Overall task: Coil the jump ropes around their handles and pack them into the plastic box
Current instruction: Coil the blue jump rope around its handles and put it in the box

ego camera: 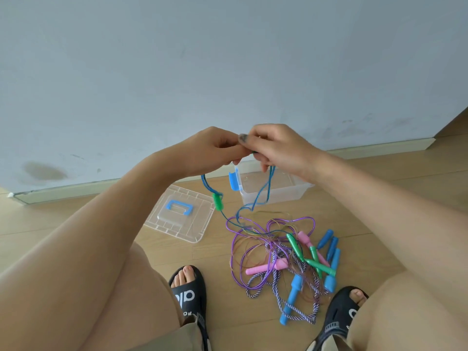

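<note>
Both hands meet in the air above the floor, over the far edge of the rope pile. The left hand [215, 150] and the right hand [276, 148] each have a narrow grip, fingers curled and pinching the blue-green cord [268, 188] where it gathers between them; what lies inside the fingers is hidden. From the left hand a loop hangs down to a green handle [217, 201] dangling in mid-air, and from the right hand strands drop in front of the plastic box [273, 188], which sits open on the floor near the wall. Its lid [177, 216] lies flat to the left of it.

The cord trails down into the tangled pile [278, 254] of purple cords, a braided rope and pink, green and blue handles on the wooden floor [101, 224] between the feet.

The main risk looks to be that tangle: pulling the cord upward could drag the purple loops along or tighten a knot. The dangling handle may also swing and loosen any turns already made.
</note>
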